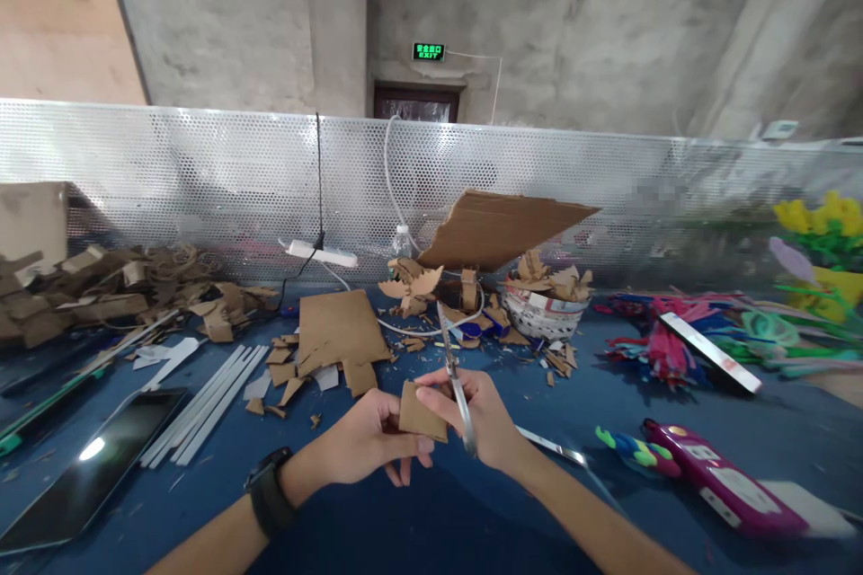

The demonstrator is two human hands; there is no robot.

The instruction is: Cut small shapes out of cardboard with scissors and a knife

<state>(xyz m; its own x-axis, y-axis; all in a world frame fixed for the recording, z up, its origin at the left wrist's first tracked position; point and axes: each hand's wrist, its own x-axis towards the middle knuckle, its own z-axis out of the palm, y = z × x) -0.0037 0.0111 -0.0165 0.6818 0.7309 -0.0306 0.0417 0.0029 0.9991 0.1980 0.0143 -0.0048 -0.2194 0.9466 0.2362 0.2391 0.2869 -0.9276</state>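
My left hand (378, 440), with a dark watch on its wrist, is closed on the left edge of a small square piece of cardboard (422, 413). My right hand (482, 418) grips a pair of scissors (459, 391) whose blades point up and away from me. The right thumb also rests on the top of the cardboard piece. Both hands meet low in the middle, over the blue table. Beyond them lies a larger flat cardboard sheet (341, 328), with several small cut scraps (283, 370) to its left.
A paper-wrapped basket (549, 319) holds cardboard bits, near a big leaning cardboard sheet (502, 229). White sticks (206, 404) and a tablet-like dark screen (94, 467) lie left. At right are a purple device (728, 481), a metal ruler-like strip (549, 443) and colourful pipe cleaners (664, 346).
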